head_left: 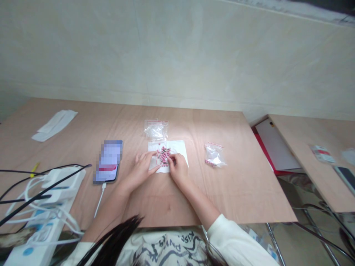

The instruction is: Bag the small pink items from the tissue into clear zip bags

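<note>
Small pink and dark beads [164, 155] lie in a cluster on a white paper sheet [181, 149] on the wooden table. At the sheet's left edge is my left hand [141, 169], its thumb and forefinger apart beside the beads, with no object visible between them. My right hand [178, 168] is at the right side of the cluster, fingertips pinched together at the beads; what they hold is too small to make out. A clear zip bag [156, 130] lies just behind the sheet. Another clear bag [215, 154], with some pink beads inside, lies to the right.
Left of my hands lies a phone [108, 162] with a white charging cable. A power strip [51, 218] with tangled cables fills the near left. White folded paper [54, 125] lies at the far left. Beyond a gap on the right stands another table [299, 147].
</note>
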The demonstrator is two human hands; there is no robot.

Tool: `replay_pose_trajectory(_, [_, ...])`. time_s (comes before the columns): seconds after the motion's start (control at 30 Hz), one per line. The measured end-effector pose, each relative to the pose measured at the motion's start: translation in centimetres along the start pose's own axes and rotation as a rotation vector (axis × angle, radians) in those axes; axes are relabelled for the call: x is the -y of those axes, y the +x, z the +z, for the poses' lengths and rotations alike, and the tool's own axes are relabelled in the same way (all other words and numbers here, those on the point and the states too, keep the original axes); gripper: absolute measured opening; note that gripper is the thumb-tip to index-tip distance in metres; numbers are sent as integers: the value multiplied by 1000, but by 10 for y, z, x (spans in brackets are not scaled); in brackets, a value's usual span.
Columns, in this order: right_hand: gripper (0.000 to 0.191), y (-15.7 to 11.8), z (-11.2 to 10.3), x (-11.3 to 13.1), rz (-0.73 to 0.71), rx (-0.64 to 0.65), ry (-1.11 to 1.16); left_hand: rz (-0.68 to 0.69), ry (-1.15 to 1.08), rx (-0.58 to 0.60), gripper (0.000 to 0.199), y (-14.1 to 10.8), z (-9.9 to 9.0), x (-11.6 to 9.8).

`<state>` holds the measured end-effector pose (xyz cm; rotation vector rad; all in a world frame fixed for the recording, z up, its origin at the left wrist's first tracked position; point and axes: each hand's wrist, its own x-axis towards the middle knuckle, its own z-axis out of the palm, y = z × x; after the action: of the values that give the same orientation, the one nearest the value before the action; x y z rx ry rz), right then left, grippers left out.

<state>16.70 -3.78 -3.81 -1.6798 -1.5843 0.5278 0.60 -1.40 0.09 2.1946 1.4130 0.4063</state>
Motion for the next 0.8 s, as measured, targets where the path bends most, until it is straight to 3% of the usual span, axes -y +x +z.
replay_pose_trajectory(0.3, [11, 1, 1, -5, 47, -38, 108, 2, -4, -9, 40, -6, 3, -1])
replay_pose_trajectory(0.5, [13, 7, -3, -4, 162, -65, 256, -1, -4, 4, 42, -10, 1, -2])
replay_pose_trajectory(0.67, [13, 10, -14, 13, 221, -28, 351, 23, -6, -3, 42, -12, 0, -2])
replay_pose_trajectory(0.8, [11, 9, -15, 34, 140, 73, 383, 49, -13, -15, 43, -11, 3, -2])
